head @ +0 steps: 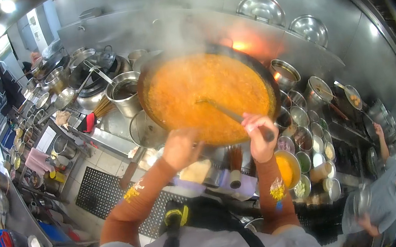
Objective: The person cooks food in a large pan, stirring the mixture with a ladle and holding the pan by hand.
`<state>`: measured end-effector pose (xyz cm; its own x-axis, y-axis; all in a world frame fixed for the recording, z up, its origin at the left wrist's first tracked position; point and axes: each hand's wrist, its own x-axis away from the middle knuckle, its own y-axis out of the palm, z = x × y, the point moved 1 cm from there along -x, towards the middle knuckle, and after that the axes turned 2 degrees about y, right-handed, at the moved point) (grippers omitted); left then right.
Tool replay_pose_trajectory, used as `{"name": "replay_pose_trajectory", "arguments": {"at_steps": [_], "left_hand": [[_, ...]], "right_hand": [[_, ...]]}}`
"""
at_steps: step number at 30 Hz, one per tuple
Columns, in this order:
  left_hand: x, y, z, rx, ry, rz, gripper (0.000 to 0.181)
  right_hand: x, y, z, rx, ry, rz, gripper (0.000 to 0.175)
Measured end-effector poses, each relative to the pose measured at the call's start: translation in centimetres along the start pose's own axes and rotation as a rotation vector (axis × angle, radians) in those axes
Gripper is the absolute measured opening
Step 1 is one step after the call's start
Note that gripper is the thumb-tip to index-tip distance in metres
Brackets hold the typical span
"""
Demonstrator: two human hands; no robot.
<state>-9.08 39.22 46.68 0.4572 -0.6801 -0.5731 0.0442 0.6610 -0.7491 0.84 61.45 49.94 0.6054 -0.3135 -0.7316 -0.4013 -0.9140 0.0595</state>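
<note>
A large wok [278, 102] full of steaming, bubbling orange soup or sauce [179, 96] stands in front of me. My right hand [261, 135], at its near right rim, is closed around the handle of a ladle or wok spatula [224, 109]. That tool's head is sunk in the orange liquid and hidden. Over the near left rim is my left hand [182, 148], blurred, with its fingers bent; whether anything is between them cannot be made out. Beside the wok on the left sits a round mesh strainer [145, 130], its wooden handle pointing toward me.
A steel pot of dark liquid [124, 93] stands left of the wok. Flames [242, 45] glow behind it. Several ingredient bowls [301, 138] crowd the right, near a bowl of orange liquid [287, 168]. A co-worker [376, 197] at far right holds a long-handled ladle [353, 97].
</note>
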Motion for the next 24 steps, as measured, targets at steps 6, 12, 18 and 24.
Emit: {"name": "replay_pose_trajectory", "arguments": {"at_steps": [6,12,18,24], "left_hand": [[3.3,2.0,-2.2,-0.086,0.149,0.292,0.015],[3.1,2.6,-1.9,-0.005,0.172,0.366,0.014],[4.2,2.4,-1.9,-0.025,0.123,0.353,0.013],[4.0,2.6,-1.8,-0.025,0.158,0.368,0.015]], "right_hand": [[-3.7,3.3,6.3,0.033,0.049,-0.045,0.017],[-8.1,4.9,11.0,0.176,0.071,-0.176,0.02],[-11.4,4.8,12.1,0.25,0.077,-0.413,0.019],[-11.6,0.0,12.5,0.432,-0.026,-0.33,0.012]]}}
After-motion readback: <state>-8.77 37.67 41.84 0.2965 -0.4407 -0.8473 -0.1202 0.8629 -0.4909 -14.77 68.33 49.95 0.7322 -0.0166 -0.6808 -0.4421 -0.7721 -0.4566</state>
